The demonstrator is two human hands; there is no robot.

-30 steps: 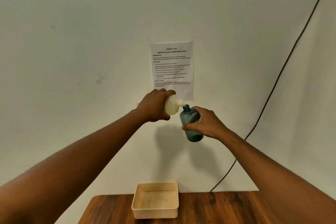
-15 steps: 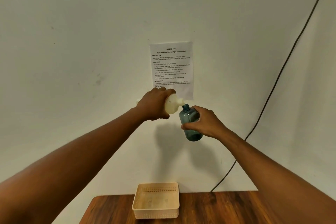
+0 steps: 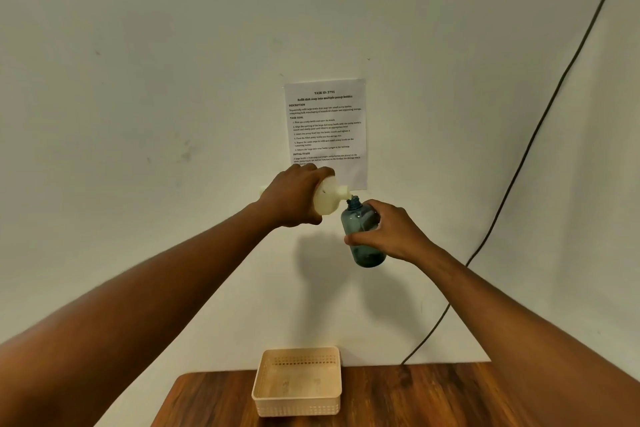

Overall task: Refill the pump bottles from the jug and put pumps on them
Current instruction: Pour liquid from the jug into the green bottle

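My left hand (image 3: 292, 199) grips a cream jug (image 3: 327, 198) tipped on its side, held high in front of the wall. Its short spout meets the open neck of a small translucent blue bottle (image 3: 362, 234). My right hand (image 3: 391, 230) holds that bottle by its side, nearly upright, with thumb and fingers curled round it. The bottle has no pump on it. Most of the jug's body is hidden behind my left hand.
A cream plastic basket (image 3: 298, 404) stands on the wooden table (image 3: 398, 399) near its back edge, below my hands. A printed task sheet (image 3: 325, 128) is stuck on the white wall. A black cable (image 3: 533, 135) runs down the wall at the right.
Both hands with the jug and bottle have shifted very slightly; the jug's spout stays at the bottle's neck.
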